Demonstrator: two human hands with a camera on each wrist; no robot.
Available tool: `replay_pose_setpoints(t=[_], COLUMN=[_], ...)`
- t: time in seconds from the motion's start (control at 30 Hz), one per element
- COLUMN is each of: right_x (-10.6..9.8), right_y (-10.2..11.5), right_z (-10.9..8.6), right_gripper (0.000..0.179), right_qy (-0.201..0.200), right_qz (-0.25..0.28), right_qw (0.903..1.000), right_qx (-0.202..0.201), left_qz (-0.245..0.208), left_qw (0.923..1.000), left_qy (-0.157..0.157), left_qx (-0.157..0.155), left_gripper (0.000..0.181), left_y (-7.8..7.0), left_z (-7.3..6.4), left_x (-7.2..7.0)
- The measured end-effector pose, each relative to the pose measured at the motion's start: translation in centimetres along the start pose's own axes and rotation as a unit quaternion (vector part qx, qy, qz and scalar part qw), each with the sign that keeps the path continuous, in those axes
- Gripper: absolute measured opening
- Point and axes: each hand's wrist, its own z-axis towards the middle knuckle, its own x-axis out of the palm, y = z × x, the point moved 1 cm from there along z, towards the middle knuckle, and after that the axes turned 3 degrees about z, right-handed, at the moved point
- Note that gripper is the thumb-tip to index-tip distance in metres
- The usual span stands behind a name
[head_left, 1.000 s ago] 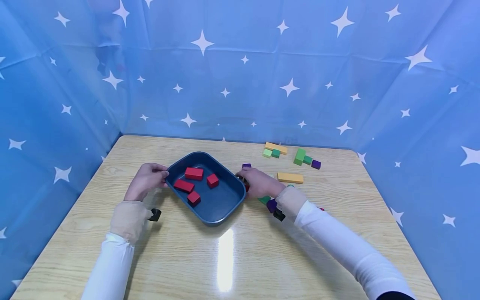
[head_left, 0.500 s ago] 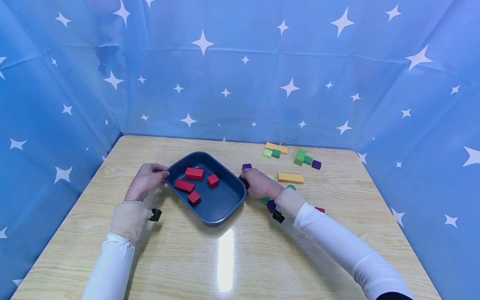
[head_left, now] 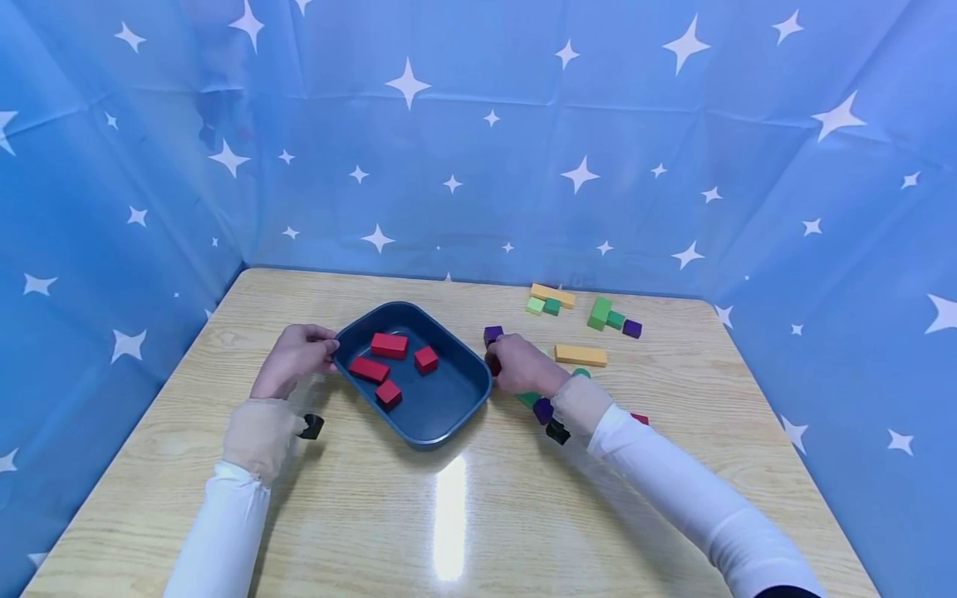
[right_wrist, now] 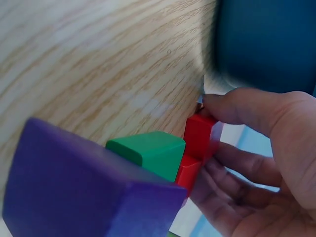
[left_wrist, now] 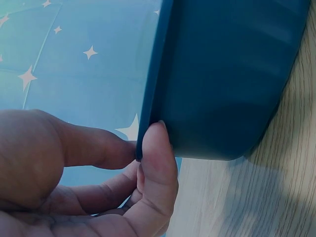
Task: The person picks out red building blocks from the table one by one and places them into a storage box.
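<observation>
A dark blue bin (head_left: 441, 419) stands on the table with several red blocks inside, one a red cube (head_left: 426, 359). My left hand (head_left: 293, 359) pinches its left rim; in the left wrist view the thumb (left_wrist: 106, 148) presses one side of the rim and a finger the other. Just off the bin's right end, my right hand (head_left: 519, 365) has thumb and fingers around a red block (right_wrist: 200, 136). Another red piece (right_wrist: 187, 173) touches that block, beside a green block (right_wrist: 160, 150) and a large-looking purple block (right_wrist: 89, 182). Part of the grip is hidden behind the red block.
Yellow (head_left: 580, 355), green (head_left: 600, 312) and purple blocks (head_left: 631, 329) lie across the right side of the wooden table (head_left: 359, 515). A black block (head_left: 557, 432) lies under the right wrist. Starry blue cloth (head_left: 493, 199) surrounds the table.
My right hand has shifted slightly away from the bin's right end, and its fingers have drawn in closer around the red block. Left hand and bin hold still.
</observation>
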Motion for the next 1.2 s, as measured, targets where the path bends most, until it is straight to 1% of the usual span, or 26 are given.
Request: replay_pose_setpoints(t=[0.13, 0.23, 0.4, 0.6, 0.73, 0.83, 0.97, 1.07, 1.2], right_x=[-0.1, -0.1, -0.3, -1.6, -2.8, -3.7, -4.7, -5.3, -5.8], right_y=[-0.2, -0.4, -0.8, -0.8, -0.8, -0.4, 0.6, 1.6, 2.9], right_z=[-0.1, -0.2, -0.3, -0.6, -0.5, -0.3, -0.1, 0.2, 0.8], right_gripper=[0.021, 0.02, 0.02, 0.026, 0.02, 0.016, 0.024, 0.031, 0.03], right_qy=[0.001, -0.003, -0.029, -0.045, -0.059, -0.073, -0.085, -0.081, -0.068], right_qz=[0.01, 0.018, 0.026, 0.037, 0.042, 0.044, 0.045, 0.046, 0.038], right_qw=[0.9999, 0.9997, 0.9985, 0.9979, 0.9965, 0.995, 0.9934, 0.9939, 0.9949], right_qx=[-0.003, -0.015, -0.038, -0.03, -0.042, -0.053, -0.061, -0.058, -0.064], left_qz=[0.001, 0.003, 0.003, 0.001, 0.003, 0.006, 0.006, 0.005, 0.006], left_qw=[1.0, 1.0, 1.0, 1.0, 1.0, 1.0, 1.0, 1.0, 1.0], left_qy=[-0.001, -0.001, -0.001, -0.005, -0.005, -0.005, -0.004, -0.002, -0.004], left_qx=[-0.001, 0.0, 0.0, 0.001, 0.0, 0.0, 0.001, 0.002, 0.003], left_gripper=[0.037, 0.037, 0.036, 0.035, 0.035, 0.036, 0.036, 0.036, 0.036], left_y=[0.1, 0.1, 0.2, 0.2, 0.2, 0.2, 0.1, 0.0, 0.0], left_z=[0.0, 0.1, 0.2, 0.3, 0.3, 0.2, 0.0, 0.0, 0.0], left_x=[0.0, 0.0, 0.1, 0.1, 0.0, 0.0, 0.0, 0.0, 0.0])
